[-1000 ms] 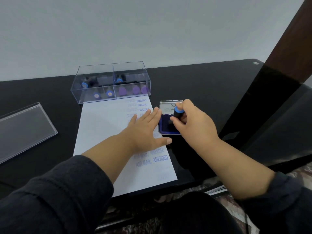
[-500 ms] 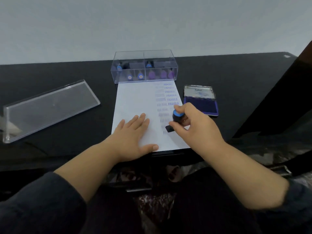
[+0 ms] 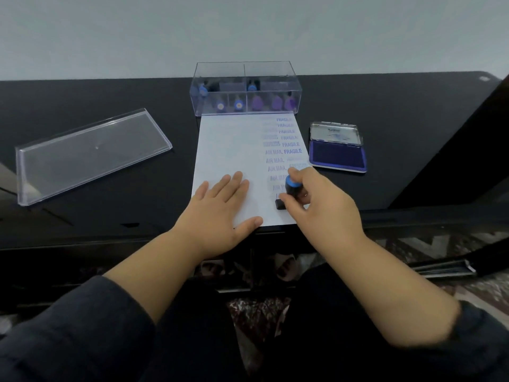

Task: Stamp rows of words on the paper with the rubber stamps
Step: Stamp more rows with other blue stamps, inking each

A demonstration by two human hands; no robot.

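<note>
Pinching blue-topped rubber stamp [image 3: 289,190], right hand [image 3: 322,201] sets it on paper [image 3: 234,150] near right corner, below AIR MAIL rows. Left hand [image 3: 220,208] flat, fingers spread, on paper's near edge. Open ink pad [image 3: 337,154] right; clear stamp box [image 3: 245,88] far; lid [image 3: 91,153] left.

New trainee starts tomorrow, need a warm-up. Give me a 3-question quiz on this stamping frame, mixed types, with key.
1. True or false: the left hand lies flat on the paper.
2. What does the right hand grip?
A. the ink pad lid
B. a blue-topped stamp
C. the clear lid
3. Fill in: the open ink pad sits to the ____ of the paper.

Key
1. True
2. B; its base is at the lower right of the paper, below the AIR MAIL prints.
3. right
</note>
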